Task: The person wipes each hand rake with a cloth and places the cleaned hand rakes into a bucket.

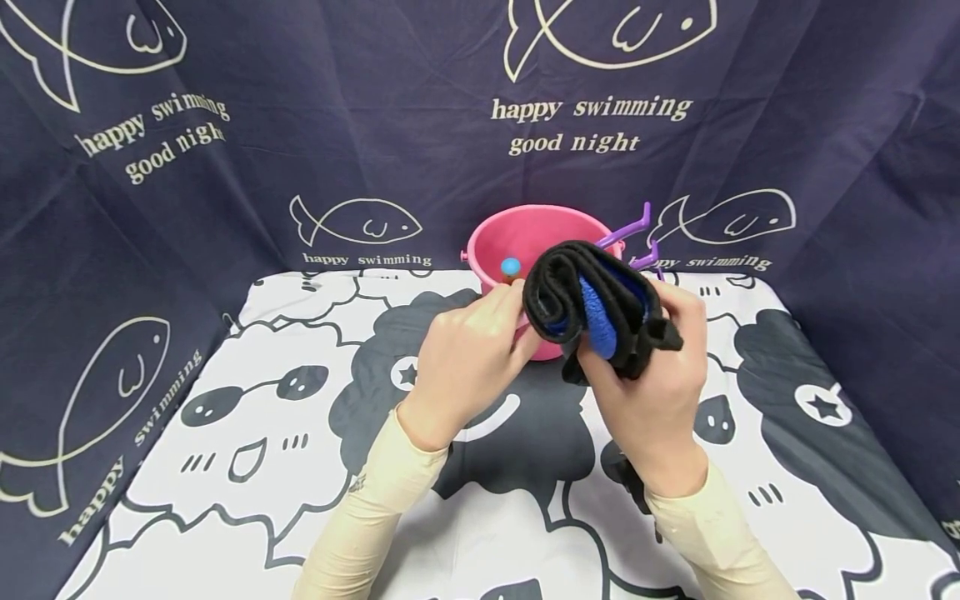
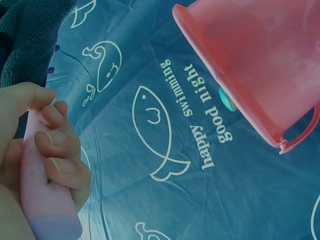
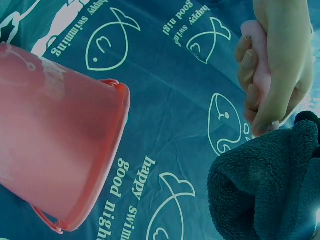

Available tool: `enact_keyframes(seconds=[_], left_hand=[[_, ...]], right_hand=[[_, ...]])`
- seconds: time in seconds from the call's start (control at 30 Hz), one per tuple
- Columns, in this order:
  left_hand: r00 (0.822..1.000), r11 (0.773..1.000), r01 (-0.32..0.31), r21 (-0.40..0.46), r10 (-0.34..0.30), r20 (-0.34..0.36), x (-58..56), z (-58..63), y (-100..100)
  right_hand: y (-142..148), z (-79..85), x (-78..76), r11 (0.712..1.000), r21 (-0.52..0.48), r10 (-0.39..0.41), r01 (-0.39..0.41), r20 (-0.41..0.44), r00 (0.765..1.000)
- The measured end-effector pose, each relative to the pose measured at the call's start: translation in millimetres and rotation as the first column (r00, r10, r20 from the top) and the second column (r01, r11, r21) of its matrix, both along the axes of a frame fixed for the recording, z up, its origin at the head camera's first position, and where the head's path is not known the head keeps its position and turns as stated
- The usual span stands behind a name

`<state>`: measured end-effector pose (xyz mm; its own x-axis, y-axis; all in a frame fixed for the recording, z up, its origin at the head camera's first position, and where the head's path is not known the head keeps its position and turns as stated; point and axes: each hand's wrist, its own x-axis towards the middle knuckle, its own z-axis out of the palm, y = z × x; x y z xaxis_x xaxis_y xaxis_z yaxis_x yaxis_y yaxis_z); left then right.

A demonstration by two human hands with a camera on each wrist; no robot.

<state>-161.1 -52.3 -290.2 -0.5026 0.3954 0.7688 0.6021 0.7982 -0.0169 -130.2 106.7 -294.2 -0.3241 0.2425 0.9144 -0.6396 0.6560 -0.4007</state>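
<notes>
My left hand (image 1: 467, 354) grips a pink handle (image 2: 47, 185) with a lilac end, its fingers curled round it. The handle points toward a rolled, fleecy black-and-blue cloth (image 1: 600, 321), which hides whatever lies beyond the handle. Holding that cloth from the near right side is my right hand (image 1: 660, 396). Purple prongs (image 1: 626, 229) stick out past the cloth's far side; whether they belong to the handle I cannot tell. Both hands are raised in front of a pink bucket (image 1: 540, 218). A blue round tip (image 1: 511, 267) shows inside the bucket, above something brown.
The table is covered with a white and dark cartoon-sheep cloth (image 1: 247, 333). Navy fabric (image 1: 420, 150) printed with fish and lettering hangs behind and at both sides. The bucket stands near the table's back edge, close to this fabric.
</notes>
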Motion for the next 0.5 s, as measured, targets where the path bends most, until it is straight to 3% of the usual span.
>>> enact_keyframes(seconds=[0.23,0.5], left_hand=[[1.000,1.000,-0.002,0.024,0.003,-0.017,-0.6,-0.4,-0.5],[0.999,1.000,-0.008,0.021,0.009,-0.045,0.2,-0.7,-1.8]], right_hand=[[7.8,7.6,0.3,0.996,-0.022,-0.083,0.082,-0.032,0.996],[16.6,17.7,2.5,0.983,-0.080,-0.163,0.164,0.010,0.987]])
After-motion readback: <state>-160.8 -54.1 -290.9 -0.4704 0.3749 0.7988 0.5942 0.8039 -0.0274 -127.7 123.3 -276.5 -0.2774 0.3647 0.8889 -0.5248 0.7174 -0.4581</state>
